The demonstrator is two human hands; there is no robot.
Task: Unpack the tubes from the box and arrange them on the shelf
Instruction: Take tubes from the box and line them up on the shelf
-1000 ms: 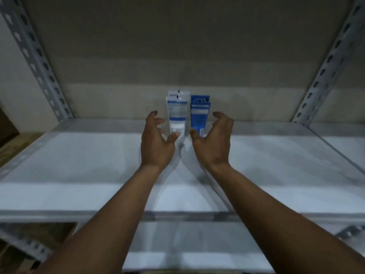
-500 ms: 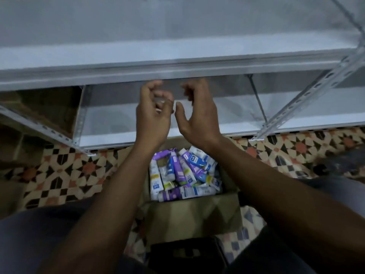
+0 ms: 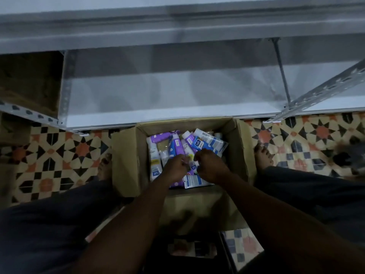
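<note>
An open cardboard box [image 3: 128, 161] stands on the floor between my feet, holding several white, blue and purple tubes [image 3: 207, 141] in a loose heap. Both my hands are down inside it, side by side over the middle of the heap. My left hand [image 3: 174, 168] has its fingers curled onto the tubes, and my right hand [image 3: 212, 165] curls the same way just to its right. Their fingertips are buried among the tubes, so any hold is hidden. The grey metal shelf [image 3: 177, 99] lies bare just beyond the box.
An upper shelf edge [image 3: 177, 26] runs across the top. A slotted upright [image 3: 320, 91] slants at the right, another [image 3: 29, 113] at the left. My bare feet [image 3: 105, 165] flank the box on patterned floor tiles [image 3: 59, 155]. A dark object [image 3: 197, 250] lies below the box.
My view dropped from two tubes standing on the upper shelf to the floor. Both hands came down from shelf height into the box and now curl over the tubes.
</note>
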